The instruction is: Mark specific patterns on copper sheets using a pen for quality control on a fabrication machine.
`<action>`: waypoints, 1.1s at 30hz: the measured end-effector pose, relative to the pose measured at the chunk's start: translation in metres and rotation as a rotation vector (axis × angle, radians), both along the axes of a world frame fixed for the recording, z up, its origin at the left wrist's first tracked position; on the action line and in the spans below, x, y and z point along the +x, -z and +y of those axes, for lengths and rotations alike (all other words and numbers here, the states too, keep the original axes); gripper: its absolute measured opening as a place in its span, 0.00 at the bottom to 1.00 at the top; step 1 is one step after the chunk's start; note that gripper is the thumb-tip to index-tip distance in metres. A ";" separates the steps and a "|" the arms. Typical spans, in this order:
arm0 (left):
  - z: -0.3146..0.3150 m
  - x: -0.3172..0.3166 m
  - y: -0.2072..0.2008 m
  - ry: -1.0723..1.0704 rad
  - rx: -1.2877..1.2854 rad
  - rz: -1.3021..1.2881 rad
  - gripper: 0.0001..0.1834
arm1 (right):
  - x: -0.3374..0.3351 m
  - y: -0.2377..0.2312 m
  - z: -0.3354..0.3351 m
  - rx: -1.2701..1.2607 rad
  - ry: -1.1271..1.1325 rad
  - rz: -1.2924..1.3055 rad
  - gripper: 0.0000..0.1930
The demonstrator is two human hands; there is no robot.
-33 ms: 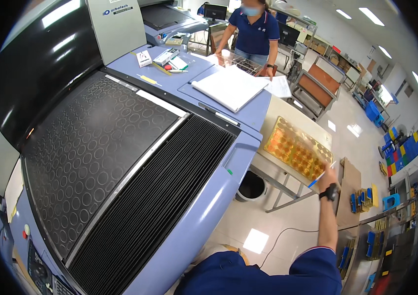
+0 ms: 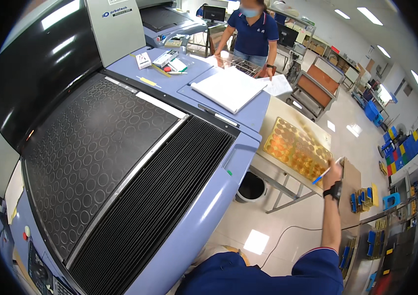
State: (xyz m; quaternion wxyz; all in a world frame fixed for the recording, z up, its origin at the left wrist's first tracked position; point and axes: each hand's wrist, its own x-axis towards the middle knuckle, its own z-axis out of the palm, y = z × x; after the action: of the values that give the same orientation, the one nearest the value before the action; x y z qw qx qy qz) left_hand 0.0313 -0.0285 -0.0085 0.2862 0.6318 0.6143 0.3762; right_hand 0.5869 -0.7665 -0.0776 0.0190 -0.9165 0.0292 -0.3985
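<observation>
My right hand, with a dark watch on the wrist, reaches out over the near right end of a side table. Its fingers are closed around a slim white pen with a blue end pointing down to the left. Just left of the hand, a golden panel covered in rows of round shapes lies flat on the pale table. Whether the hand touches the panel cannot be made out. My left hand is outside the picture.
A large blue-grey machine with a black ring-patterned bed fills the left. White paper sheets rest on its top. Beyond stands a co-worker handling papers. A bin sits under the table; a cable crosses the floor.
My right hand has shifted slightly to the right and up with the pen. The panel appears unmoved.
</observation>
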 end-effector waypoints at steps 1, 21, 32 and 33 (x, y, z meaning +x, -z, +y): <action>0.005 0.003 0.002 0.010 0.013 0.002 0.21 | -0.001 -0.034 0.003 -0.002 -0.014 -0.137 0.06; 0.012 -0.027 0.008 0.010 0.259 0.005 0.22 | -0.106 -0.211 0.351 1.605 -1.187 -0.109 0.13; 0.057 0.013 -0.003 0.083 0.194 0.092 0.24 | -0.159 -0.166 0.527 1.573 -1.278 0.406 0.14; 0.059 0.009 0.000 0.083 0.197 0.090 0.24 | -0.162 -0.166 0.529 1.512 -1.309 0.389 0.16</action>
State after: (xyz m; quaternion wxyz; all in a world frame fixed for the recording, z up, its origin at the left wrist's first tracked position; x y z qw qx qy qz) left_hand 0.0407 0.0308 -0.0085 0.2100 0.6979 0.5600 0.3941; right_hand 0.4246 -0.2377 0.0882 0.8023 -0.5495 -0.2311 -0.0311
